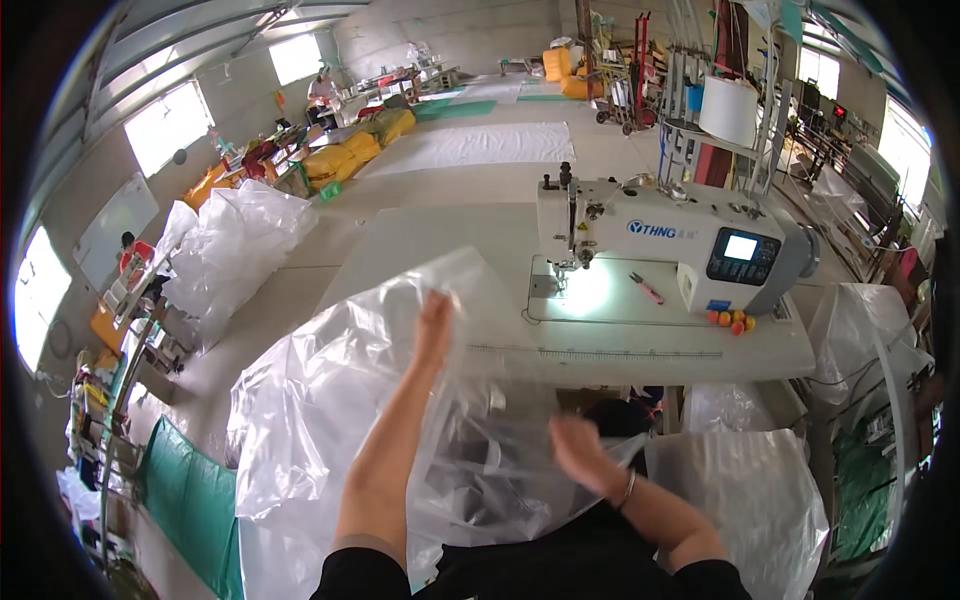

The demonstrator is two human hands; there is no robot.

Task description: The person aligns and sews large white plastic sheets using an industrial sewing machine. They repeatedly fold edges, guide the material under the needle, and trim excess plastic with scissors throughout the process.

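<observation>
A large clear plastic sheet (pixel 320 385) hangs over the front left of the sewing table (pixel 430 230) and down across my lap. My left hand (pixel 433 322) is raised over the table's front part, its fingers closed on the sheet near a corner. Lower and to the right, my right hand (pixel 582 450) is closed on the sheet's near part, just in front of the table edge; motion blurs its fingers. A bracelet circles that wrist. The white sewing machine (pixel 660 235) stands beyond, its lamp lit over the needle area, with neither hand touching it.
Pink-handled thread snips (pixel 647 288) and several small orange-red balls (pixel 732 321) lie by the machine. A white thread cone (pixel 728 108) stands behind it. More plastic is heaped at left (pixel 235 245) and right of my lap (pixel 745 500). Two people work far left.
</observation>
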